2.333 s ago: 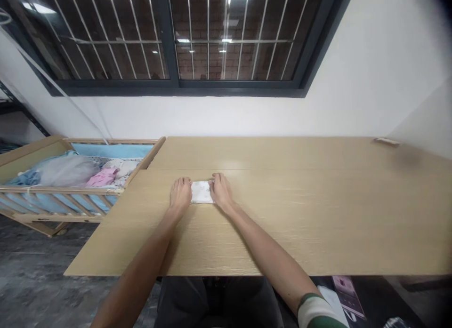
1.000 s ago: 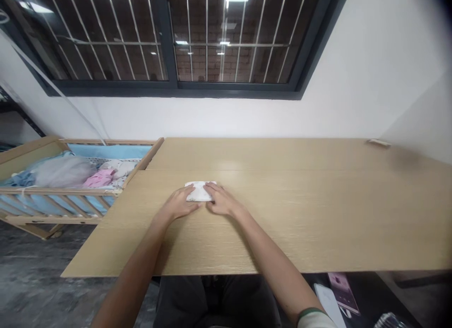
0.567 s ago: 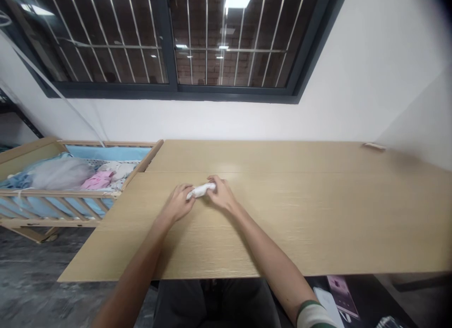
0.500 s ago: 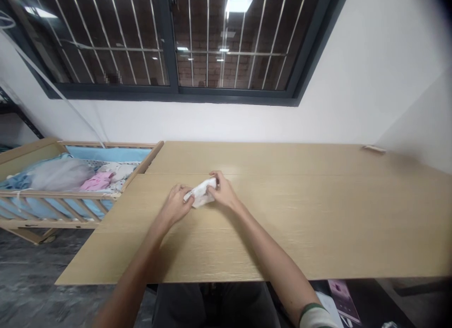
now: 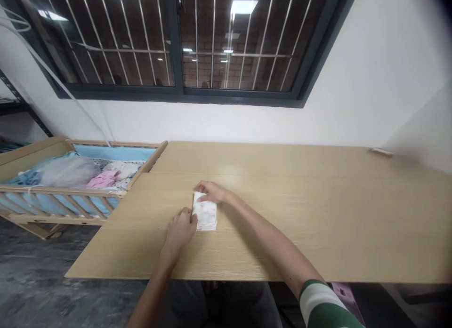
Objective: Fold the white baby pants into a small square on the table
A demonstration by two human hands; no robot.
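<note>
A small white rectangular packet or folded cloth (image 5: 206, 216) with faint marks is upright in outline over the wooden tabletop (image 5: 318, 215). My left hand (image 5: 181, 228) pinches its left edge near the lower corner, thumb on the near side and fingers curled. At the top left corner my right hand (image 5: 211, 192) grips it between thumb and fingers. Whether the piece rests fully on the wood cannot be made out.
A wooden crib (image 5: 84, 192) with blue lining, pink cloth and white netting stands at the left. A small flat object (image 5: 380, 152) lies at the table's far right. Behind is a barred window (image 5: 236, 95). The table's near edge is by my legs.
The white piece has turned from slanted to upright in outline and shows a broader face. My right hand has moved left, my left hand slightly nearer to me. The view has shifted a little.
</note>
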